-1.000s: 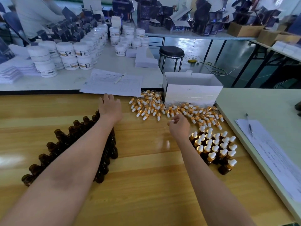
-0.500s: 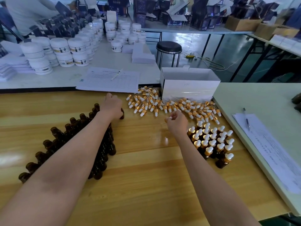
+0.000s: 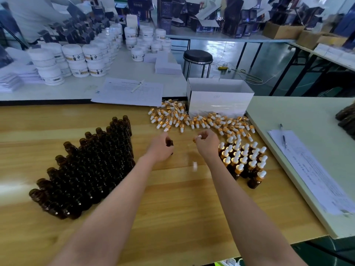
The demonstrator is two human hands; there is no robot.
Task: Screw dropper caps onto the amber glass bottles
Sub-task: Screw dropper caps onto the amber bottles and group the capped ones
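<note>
Two hands meet over the yellow wooden table (image 3: 172, 204), head view. My L hand (image 3: 160, 148) is curled round one small amber glass bottle (image 3: 169, 143); whether it touches the wood, I cannot tell. My R hand (image 3: 206, 143) pinches a gold-collared dropper cap w/ white rubber bulb (image 3: 197, 137), near the bottle but apart from it. Open brown bottles (image 3: 90, 169) stand in a block at left, capped bottles (image 3: 244, 160) at right. Loose caps (image 3: 192, 120) lie heaped in front of a white cardboard box (image 3: 219, 102).
</note>
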